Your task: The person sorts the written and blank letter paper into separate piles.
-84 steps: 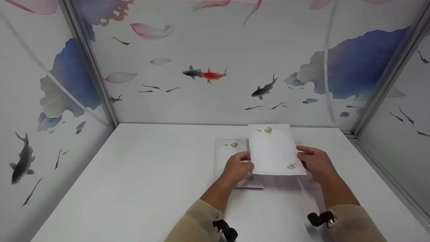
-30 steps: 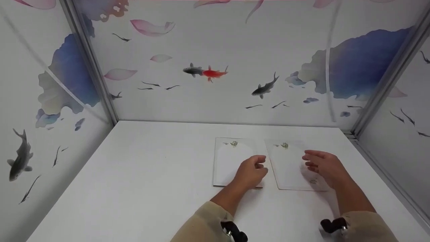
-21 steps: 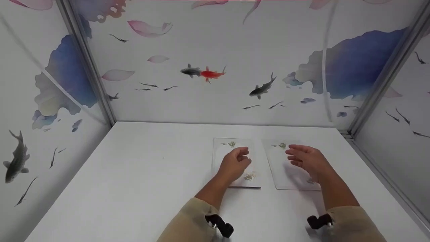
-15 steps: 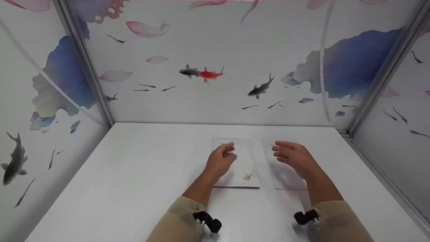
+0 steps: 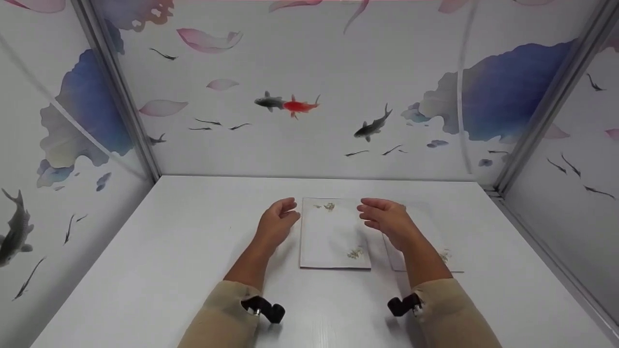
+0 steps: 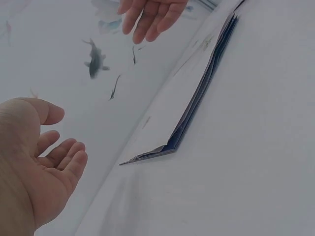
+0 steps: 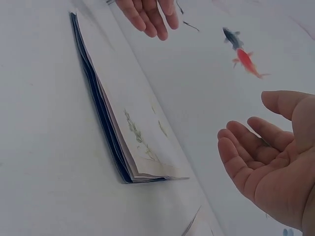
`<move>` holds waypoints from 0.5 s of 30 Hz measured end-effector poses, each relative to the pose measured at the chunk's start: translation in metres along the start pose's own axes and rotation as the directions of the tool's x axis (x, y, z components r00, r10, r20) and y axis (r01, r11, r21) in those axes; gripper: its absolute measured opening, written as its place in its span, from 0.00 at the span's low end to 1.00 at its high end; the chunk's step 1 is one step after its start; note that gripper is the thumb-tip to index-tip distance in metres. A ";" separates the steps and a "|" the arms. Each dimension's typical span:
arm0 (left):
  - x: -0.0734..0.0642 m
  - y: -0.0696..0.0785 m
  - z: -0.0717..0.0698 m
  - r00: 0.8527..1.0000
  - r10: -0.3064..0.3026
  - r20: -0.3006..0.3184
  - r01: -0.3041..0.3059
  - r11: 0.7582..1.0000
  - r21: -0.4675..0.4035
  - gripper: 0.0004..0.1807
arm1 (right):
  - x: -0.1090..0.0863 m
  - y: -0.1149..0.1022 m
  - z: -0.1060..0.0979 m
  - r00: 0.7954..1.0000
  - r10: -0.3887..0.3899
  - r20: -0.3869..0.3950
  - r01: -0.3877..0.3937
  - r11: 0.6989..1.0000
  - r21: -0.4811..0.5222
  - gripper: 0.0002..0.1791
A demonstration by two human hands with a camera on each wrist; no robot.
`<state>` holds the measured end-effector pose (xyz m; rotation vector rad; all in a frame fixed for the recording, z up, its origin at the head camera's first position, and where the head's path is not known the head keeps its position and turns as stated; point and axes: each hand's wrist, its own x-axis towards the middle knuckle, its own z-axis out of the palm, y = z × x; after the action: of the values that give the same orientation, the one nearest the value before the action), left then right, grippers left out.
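A thin stack of white paper sheets (image 5: 333, 237), printed with small green sprigs at two corners, lies flat on the table. Dark blue edges show along its side in both wrist views. My left hand (image 5: 279, 222) hovers just off its left side, fingers loosely bent and holding nothing. Over its upper right edge is my right hand (image 5: 387, 220), palm turned inward and fingers loosely extended, also holding nothing. To the right lies a second sheet or pile (image 5: 425, 232) with the same print, partly hidden by my right hand and forearm.
The white tabletop (image 5: 203, 232) runs back to a wall (image 5: 217, 150) printed with fish and petals. Side walls (image 5: 29, 159) stand left and right, joined by metal corner posts (image 5: 116, 92). A black clamp-like mount (image 5: 263, 309) sits at each sleeve cuff.
At first both hands held a printed sheet above the table; it has been let go. Since then both hands have moved left, from the right-hand sheets to either side of the left stack.
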<state>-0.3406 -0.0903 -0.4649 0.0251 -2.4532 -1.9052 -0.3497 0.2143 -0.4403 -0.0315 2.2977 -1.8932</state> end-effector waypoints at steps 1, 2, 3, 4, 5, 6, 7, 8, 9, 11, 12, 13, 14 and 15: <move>-0.001 0.000 0.000 1.000 -0.009 0.015 0.009 1.000 0.006 0.30 | 0.000 0.000 0.001 1.000 0.001 -0.006 -0.001 1.000 -0.016 0.26; -0.001 0.000 0.000 0.999 -0.015 0.036 0.014 1.000 0.013 0.31 | -0.001 0.001 0.001 1.000 -0.002 -0.007 0.002 0.999 -0.037 0.26; -0.002 0.000 0.000 0.998 -0.027 0.063 0.026 0.999 0.023 0.32 | -0.001 0.002 0.002 1.000 -0.006 -0.006 0.005 0.998 -0.066 0.27; -0.003 0.000 0.001 0.995 -0.043 0.091 0.039 0.998 0.040 0.34 | -0.001 0.003 0.002 1.000 -0.012 -0.003 0.012 0.995 -0.102 0.28; -0.004 0.000 0.002 0.991 -0.054 0.119 0.047 0.997 0.060 0.36 | -0.002 0.005 0.002 1.000 -0.019 -0.005 0.018 0.989 -0.145 0.28; -0.006 0.000 0.003 0.987 -0.064 0.147 0.052 0.995 0.085 0.39 | -0.002 0.006 0.003 1.000 -0.027 -0.007 0.025 0.981 -0.194 0.29; -0.007 -0.001 0.004 0.982 -0.073 0.174 0.053 0.992 0.115 0.41 | -0.002 0.008 0.003 0.999 -0.035 -0.005 0.033 0.969 -0.245 0.30; -0.008 -0.001 0.005 0.977 -0.078 0.197 0.049 0.987 0.150 0.43 | -0.003 0.009 0.004 0.999 -0.052 0.003 0.050 0.953 -0.300 0.31; -0.009 -0.002 0.006 0.972 -0.085 0.217 0.045 0.982 0.186 0.45 | -0.003 0.010 0.005 0.998 -0.058 0.004 0.056 0.935 -0.351 0.32; -0.011 -0.003 0.007 0.964 -0.085 0.253 0.018 0.967 0.256 0.47 | -0.004 0.012 0.007 0.998 -0.066 0.004 0.061 0.899 -0.434 0.34; -0.011 -0.004 0.007 0.960 -0.087 0.267 0.006 0.957 0.290 0.48 | -0.004 0.013 0.008 0.998 -0.065 0.011 0.063 0.882 -0.467 0.35; -0.011 -0.006 0.008 0.957 -0.093 0.276 -0.001 0.947 0.323 0.49 | -0.005 0.014 0.010 0.998 -0.061 0.022 0.064 0.866 -0.496 0.36; -0.012 -0.007 0.008 0.954 -0.098 0.284 -0.008 0.937 0.349 0.50 | -0.005 0.016 0.011 0.998 -0.052 0.031 0.061 0.850 -0.523 0.37; -0.011 -0.008 0.008 0.951 -0.102 0.293 -0.016 0.927 0.374 0.50 | -0.005 0.017 0.012 0.999 -0.036 0.036 0.050 0.838 -0.544 0.38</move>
<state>-0.3297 -0.0844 -0.4746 -0.2269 -3.0131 -1.5223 -0.3417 0.2067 -0.4587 -0.1751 2.7546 -1.1751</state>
